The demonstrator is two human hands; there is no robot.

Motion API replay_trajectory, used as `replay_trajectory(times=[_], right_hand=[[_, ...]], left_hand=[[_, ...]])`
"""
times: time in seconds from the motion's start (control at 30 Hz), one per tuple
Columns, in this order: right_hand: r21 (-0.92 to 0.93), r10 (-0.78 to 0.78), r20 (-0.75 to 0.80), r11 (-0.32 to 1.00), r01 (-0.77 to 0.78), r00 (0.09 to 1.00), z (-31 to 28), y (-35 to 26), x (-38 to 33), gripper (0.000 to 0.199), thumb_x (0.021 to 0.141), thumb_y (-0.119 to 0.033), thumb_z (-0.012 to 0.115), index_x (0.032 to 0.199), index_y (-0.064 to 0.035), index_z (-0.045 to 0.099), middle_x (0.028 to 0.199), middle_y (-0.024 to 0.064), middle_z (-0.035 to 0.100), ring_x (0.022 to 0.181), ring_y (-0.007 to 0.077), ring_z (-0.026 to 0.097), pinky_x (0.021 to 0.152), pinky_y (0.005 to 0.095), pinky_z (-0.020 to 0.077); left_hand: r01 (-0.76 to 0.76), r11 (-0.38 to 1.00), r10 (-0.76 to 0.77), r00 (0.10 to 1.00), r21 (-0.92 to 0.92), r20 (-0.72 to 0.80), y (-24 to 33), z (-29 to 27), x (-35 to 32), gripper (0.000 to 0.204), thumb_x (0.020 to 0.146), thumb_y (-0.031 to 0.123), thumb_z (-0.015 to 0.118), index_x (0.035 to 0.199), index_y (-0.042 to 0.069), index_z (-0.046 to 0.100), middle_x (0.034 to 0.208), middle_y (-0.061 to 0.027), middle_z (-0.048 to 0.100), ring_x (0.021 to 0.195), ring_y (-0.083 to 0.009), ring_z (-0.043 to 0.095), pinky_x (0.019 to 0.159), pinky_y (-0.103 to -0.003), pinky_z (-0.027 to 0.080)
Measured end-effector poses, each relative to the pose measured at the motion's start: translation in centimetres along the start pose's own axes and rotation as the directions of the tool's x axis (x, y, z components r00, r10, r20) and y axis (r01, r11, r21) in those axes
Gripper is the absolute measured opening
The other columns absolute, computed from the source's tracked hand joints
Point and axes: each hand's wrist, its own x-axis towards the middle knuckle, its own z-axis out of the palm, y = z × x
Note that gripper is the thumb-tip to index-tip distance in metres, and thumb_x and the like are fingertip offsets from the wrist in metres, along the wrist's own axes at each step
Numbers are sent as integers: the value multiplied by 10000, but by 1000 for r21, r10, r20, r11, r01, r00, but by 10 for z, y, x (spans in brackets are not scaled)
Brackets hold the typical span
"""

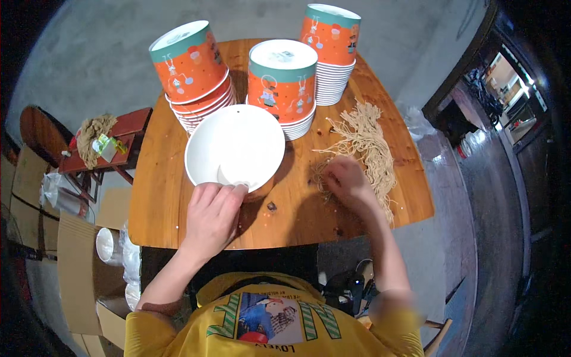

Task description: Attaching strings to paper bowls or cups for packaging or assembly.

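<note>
To your left, locate the red bench (pixel 138 124), which bears a green-and-white packet (pixel 107 147). A white plastic bag (pixel 64 191) sits near the bench. Closer to you stands a cardboard box (pixel 76 271). Ahead of you is a grey wall (pixel 256 18). To your right, a doorway (pixel 505 80) shows a lit area beyond.

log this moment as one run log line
left hand: on bucket rim | right hand: at strings, grip unclear | table: bucket, strings, three bucket stacks
</note>
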Motion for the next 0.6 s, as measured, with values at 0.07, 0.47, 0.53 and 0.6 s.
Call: replay_trajectory(times=[0.07,0.47,0.53,0.6], right_hand=[[-65,-63,-6,996,63,998,6,3,-6,112,738,-123,649,824,-76,596,893,98,591,898,306,547,794,400,455],[174,87,-105,982,-68,991,-9,3,8,91,765,-112,633,776,-43,575,800,133,568,811,313,546,754,397,446],[72,-6,-104,997,13,995,-8,1,9,112,768,-126,639,777,-36,573,803,135,568,805,318,545,750,404,447],[-1,34,163,999,-35,986,-7,-16,11,145,764,-149,647,776,-26,570,810,138,568,814,325,548,754,417,448]], left_hand=[[-2,1000,2,1000,-7,17,1,0,1,359,713,28,617,1065,33,545,838,-63,568,779,-246,537,719,-360,416],[49,996,-44,996,-78,76,0,0,7,398,707,17,635,1094,44,546,856,-85,551,846,-272,538,781,-389,421],[70,991,-62,996,-114,68,0,-3,10,423,700,2,624,1112,47,542,893,-101,547,885,-291,533,807,-401,416],[92,985,-84,995,-148,62,-2,-5,11,448,693,-13,612,1130,49,538,930,-116,543,923,-309,529,834,-413,411]])
